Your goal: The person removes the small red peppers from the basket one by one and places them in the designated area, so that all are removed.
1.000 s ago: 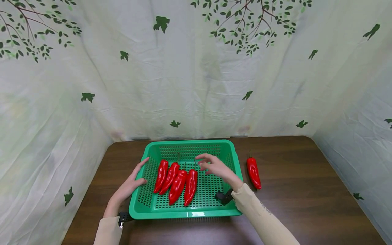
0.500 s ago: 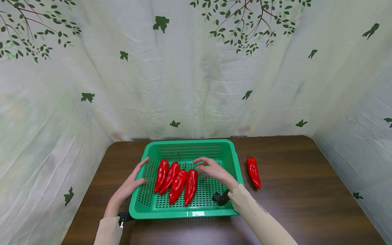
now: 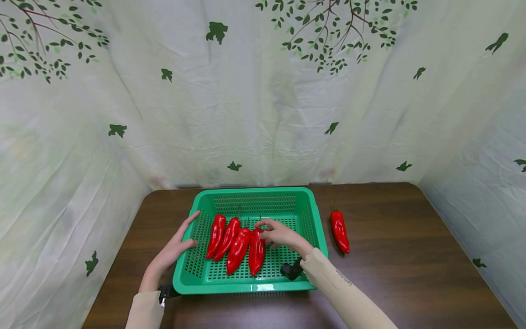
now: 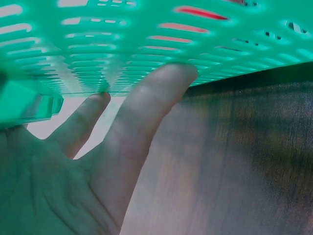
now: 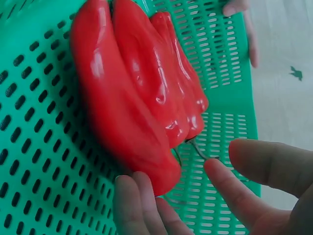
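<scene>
A green plastic basket (image 3: 222, 289) holds several glossy red chili peppers (image 3: 238, 253) side by side. My left hand (image 3: 174, 249) lies spread at its left side; in the left wrist view the straight thumb (image 4: 151, 107) reaches along the slotted wall. Inside the basket, my right hand (image 3: 283, 235) is over the stem end of the rightmost red pepper (image 3: 256, 256). The right wrist view has fingertips (image 5: 128, 196) right at that pepper's top, while other fingers (image 5: 239, 193) stand apart beside a thin stem. Its stem end is partly hidden by the hand.
One more red pepper (image 3: 340, 233) lies on the brown wooden table (image 3: 402, 256) to the right of the basket. Behind and on both sides hangs a pale curtain (image 3: 279, 137) with a leaf print. A small black wrist camera (image 3: 291, 269) overlaps the basket's right front area.
My right hand has moved left and towards me, from above the basket onto the rightmost pepper's top. That pepper's lower tip has shifted slightly right. The left hand stays put.
</scene>
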`<state>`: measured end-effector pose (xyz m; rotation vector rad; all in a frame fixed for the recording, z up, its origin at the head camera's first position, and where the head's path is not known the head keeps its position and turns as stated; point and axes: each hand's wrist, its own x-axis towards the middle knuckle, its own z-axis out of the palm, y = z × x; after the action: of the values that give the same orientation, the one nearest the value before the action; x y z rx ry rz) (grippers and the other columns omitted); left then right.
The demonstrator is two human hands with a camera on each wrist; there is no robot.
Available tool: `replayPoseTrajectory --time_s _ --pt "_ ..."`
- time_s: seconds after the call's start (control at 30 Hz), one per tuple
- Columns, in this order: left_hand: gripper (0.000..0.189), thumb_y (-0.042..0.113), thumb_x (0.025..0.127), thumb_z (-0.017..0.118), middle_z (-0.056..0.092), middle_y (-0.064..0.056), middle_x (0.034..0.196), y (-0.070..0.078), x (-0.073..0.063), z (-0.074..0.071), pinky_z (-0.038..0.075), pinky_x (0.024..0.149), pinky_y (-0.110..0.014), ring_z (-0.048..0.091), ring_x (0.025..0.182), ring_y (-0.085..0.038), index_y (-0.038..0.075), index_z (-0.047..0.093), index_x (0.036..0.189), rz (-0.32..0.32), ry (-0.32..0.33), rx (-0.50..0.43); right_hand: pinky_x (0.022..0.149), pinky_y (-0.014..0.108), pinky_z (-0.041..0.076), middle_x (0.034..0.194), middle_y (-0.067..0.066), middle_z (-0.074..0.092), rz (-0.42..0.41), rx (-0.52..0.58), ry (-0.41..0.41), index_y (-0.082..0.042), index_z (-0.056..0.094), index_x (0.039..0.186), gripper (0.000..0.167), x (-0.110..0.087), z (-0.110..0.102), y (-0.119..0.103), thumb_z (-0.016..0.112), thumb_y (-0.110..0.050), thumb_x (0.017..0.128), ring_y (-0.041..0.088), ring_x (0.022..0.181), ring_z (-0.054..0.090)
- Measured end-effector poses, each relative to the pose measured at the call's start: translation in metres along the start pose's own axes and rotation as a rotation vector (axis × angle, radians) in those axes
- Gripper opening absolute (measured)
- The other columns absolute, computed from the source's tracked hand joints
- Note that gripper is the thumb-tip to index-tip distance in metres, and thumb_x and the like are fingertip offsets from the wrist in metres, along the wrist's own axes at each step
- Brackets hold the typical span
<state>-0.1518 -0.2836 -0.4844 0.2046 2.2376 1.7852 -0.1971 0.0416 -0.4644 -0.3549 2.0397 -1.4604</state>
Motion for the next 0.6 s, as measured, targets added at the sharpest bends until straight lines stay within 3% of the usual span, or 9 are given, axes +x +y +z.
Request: replayPoseTrajectory --time_s 0.17,0.43,0.6 --pt "0.075 0.003 0.089 0.046 0.009 -0.017 0.154 -0.0001 0.0005 -0.0001 0.052 0.078 -0.046 0.033 0.126 -0.049 0.027 0.016 0.153 -0.001 0.003 0.011 0.078 0.052 0.051 0.105 0.013 0.057 0.023 -0.002 -0.023 -0.004 0.05 0.134 0.04 0.0001 0.0017 0.0027 0.051 -0.01 0.095 0.031 0.092 0.061" --pt "0.076 0.003 0.088 0.046 0.009 -0.019 0.154 0.0 0.0004 0.0006 0.053 0.078 -0.047 0.032 0.126 -0.051 0.027 0.016 0.153 -0.007 0.01 0.004 0.08 0.052 0.049 0.121 0.015 0.054 0.043 -0.052 -0.061 -0.005 0.049 0.137 0.044 -0.001 0.0014 0.0039 0.053 -0.01 0.093 0.03 0.101 0.056" --pt "0.076 0.003 0.087 0.046 0.008 -0.019 0.154 0.0005 0.0003 0.001 0.053 0.077 -0.048 0.033 0.125 -0.052 0.027 0.015 0.153 -0.007 0.011 0.002 0.081 0.05 0.049 0.12 0.009 0.055 0.058 -0.077 -0.087 -0.011 0.051 0.138 0.045 -0.0002 0.0016 0.0064 0.055 -0.012 0.093 0.027 0.102 0.056"
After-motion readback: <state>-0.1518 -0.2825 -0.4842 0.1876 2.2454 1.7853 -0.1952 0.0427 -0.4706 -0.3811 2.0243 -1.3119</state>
